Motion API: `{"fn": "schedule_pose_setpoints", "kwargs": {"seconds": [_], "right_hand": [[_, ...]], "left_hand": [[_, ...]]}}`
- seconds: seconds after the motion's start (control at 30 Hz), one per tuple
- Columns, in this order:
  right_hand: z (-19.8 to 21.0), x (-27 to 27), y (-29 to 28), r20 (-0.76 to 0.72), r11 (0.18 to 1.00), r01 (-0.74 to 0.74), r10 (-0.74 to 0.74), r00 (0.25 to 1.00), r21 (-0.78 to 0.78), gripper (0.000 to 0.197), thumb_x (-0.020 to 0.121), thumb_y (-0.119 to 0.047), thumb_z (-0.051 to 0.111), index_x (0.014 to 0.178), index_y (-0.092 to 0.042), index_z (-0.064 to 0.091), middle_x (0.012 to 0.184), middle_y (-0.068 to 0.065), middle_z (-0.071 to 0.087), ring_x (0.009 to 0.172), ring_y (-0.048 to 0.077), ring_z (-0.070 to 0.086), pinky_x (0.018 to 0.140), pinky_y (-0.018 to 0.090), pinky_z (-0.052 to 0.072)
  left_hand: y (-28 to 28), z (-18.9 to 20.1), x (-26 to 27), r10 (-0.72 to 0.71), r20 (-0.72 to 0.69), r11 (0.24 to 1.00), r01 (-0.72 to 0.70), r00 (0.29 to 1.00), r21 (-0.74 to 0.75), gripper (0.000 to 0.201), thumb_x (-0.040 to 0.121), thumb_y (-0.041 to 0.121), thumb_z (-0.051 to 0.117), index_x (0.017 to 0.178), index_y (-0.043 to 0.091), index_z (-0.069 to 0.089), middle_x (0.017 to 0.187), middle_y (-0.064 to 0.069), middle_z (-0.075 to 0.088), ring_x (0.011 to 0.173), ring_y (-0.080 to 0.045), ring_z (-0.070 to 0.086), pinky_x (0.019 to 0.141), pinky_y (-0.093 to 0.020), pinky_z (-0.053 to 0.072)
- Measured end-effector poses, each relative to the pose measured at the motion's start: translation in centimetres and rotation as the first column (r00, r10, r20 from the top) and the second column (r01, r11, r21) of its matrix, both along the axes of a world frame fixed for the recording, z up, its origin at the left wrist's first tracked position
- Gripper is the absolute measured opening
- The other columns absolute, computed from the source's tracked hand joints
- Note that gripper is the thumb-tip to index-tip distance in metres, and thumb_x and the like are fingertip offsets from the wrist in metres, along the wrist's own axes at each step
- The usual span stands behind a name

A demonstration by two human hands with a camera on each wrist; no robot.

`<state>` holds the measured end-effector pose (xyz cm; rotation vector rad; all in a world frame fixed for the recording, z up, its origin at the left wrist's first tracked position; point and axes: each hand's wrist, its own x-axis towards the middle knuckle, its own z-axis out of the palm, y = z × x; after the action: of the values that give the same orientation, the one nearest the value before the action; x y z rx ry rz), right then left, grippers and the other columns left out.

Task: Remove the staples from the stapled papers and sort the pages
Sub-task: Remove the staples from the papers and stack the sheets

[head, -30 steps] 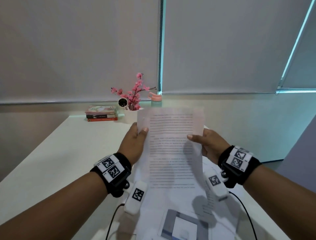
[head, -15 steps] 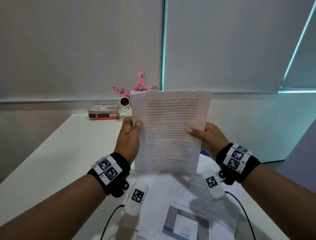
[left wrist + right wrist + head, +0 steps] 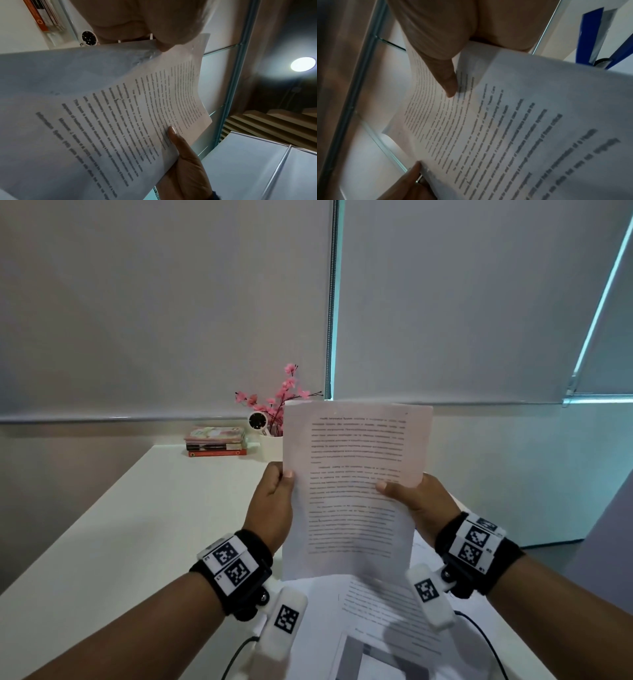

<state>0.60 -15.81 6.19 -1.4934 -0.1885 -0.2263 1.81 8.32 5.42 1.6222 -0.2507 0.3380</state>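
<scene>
Papers (image 3: pixel 352 487) are pinched in our grip: our left hand (image 3: pixel 272 505) holds the left edge, our right hand (image 3: pixel 416 501) the right edge, up above the table (image 3: pixel 137 525). We think they are light, thin and bendy, so side edges work best. More printed pages (image 3: pixel 387 604) lie flat below.

books (image 3: pixel 216 442) left of plant (image 3: pixel 274 419), table's (image 3: pixel 137 525) far edge
</scene>
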Motion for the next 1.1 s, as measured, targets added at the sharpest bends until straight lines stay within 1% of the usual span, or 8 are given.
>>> {"fn": "schedule_pose_setpoints", "kwargs": {"seconds": [0.23,0.47,0.63,0.67,0.73,0.87,1.0,1.1], "right_hand": [[-1.1,0.1,-0.1,0.009,0.999,-0.012,0.012,1.000,0.041,0.037,0.083,-0.003,0.071,0.119,-0.005,0.066,0.117,0.017,0.069,0.108,0.037,0.066,0.098,0.056,0.048],[-0.3,0.1,-0.1,-0.017,0.998,-0.056,0.056,0.998,0.006,0.037,0.084,-0.020,0.074,0.118,-0.008,0.066,0.116,0.015,0.070,0.108,0.036,0.066,0.094,0.052,0.052],[2.7,2.8,-3.0,0.063,0.955,0.262,-0.256,0.965,-0.137,0.037,0.099,-0.039,0.050,0.105,-0.006,0.065,0.101,0.011,0.071,0.096,0.029,0.068,0.085,0.044,0.056],[2.6,3.8,-4.1,0.148,0.887,0.369,-0.340,0.929,-0.278,0.031,0.098,-0.035,0.053,0.103,-0.007,0.066,0.099,0.009,0.070,0.096,0.029,0.067,0.086,0.043,0.055],[1.6,5.8,-5.9,0.308,0.549,0.477,-0.375,0.874,-0.686,0.025,0.095,-0.032,0.057,0.108,-0.012,0.066,0.108,0.008,0.066,0.100,0.026,0.062,0.091,0.039,0.050],[-1.9,9.0,-5.7,0.119,-0.151,0.075,-0.307,0.944,-0.986,0.039,0.093,-0.030,0.054,0.128,-0.012,0.054,0.131,0.009,0.048,0.119,0.030,0.047,0.097,0.043,0.046],[-4.2,10.3,-5.0,0.033,-0.368,-0.094,-0.326,0.945,-0.925,0.029,0.094,-0.037,0.048,0.108,-0.013,0.057,0.114,0.010,0.054,0.103,0.029,0.055,0.085,0.038,0.045],[-4.9,11.2,-5.6,0.013,-0.330,-0.099,-0.323,0.946,-0.939,0.018,0.089,-0.026,0.056,0.101,-0.012,0.053,0.108,0.010,0.058,0.089,0.028,0.060,0.072,0.034,0.045]], "left_hand": [[-0.3,-1.1,-0.4,-0.028,0.031,0.996,0.025,0.999,0.091,0.017,0.105,0.028,0.036,0.113,0.015,0.046,0.109,0.002,0.065,0.100,-0.013,0.064,0.087,-0.035,0.053],[0.0,-2.2,0.1,0.032,0.109,0.961,-0.060,0.994,0.269,0.025,0.105,0.027,0.034,0.097,0.004,0.039,0.093,-0.005,0.057,0.083,-0.014,0.055,0.074,-0.030,0.048],[3.7,-0.5,1.7,0.103,0.043,0.891,-0.111,0.994,0.440,0.026,0.103,0.027,0.040,0.099,0.003,0.046,0.094,-0.010,0.059,0.087,-0.025,0.056,0.077,-0.037,0.046],[4.5,-0.4,2.0,0.081,-0.022,0.876,-0.061,0.996,0.479,0.024,0.102,0.027,0.042,0.097,0.004,0.048,0.093,-0.010,0.060,0.087,-0.025,0.057,0.076,-0.035,0.045],[5.8,-0.6,2.1,0.029,-0.145,0.821,0.059,0.989,0.568,0.022,0.100,0.024,0.045,0.083,0.010,0.047,0.084,-0.005,0.058,0.078,-0.020,0.054,0.068,-0.032,0.040],[6.7,-2.4,1.2,-0.003,-0.278,0.664,0.210,0.961,0.718,0.030,0.101,0.020,0.044,0.072,0.017,0.036,0.074,0.004,0.046,0.067,-0.009,0.042,0.058,-0.023,0.030],[6.6,-3.4,0.4,-0.023,-0.318,0.629,0.261,0.948,0.733,0.034,0.102,0.024,0.041,0.072,0.018,0.029,0.072,0.007,0.038,0.064,-0.007,0.035,0.057,-0.023,0.027],[6.3,-3.7,0.0,-0.017,-0.355,0.625,0.287,0.935,0.726,0.034,0.102,0.024,0.040,0.072,0.018,0.026,0.071,0.007,0.033,0.063,-0.009,0.030,0.057,-0.025,0.025]]}}
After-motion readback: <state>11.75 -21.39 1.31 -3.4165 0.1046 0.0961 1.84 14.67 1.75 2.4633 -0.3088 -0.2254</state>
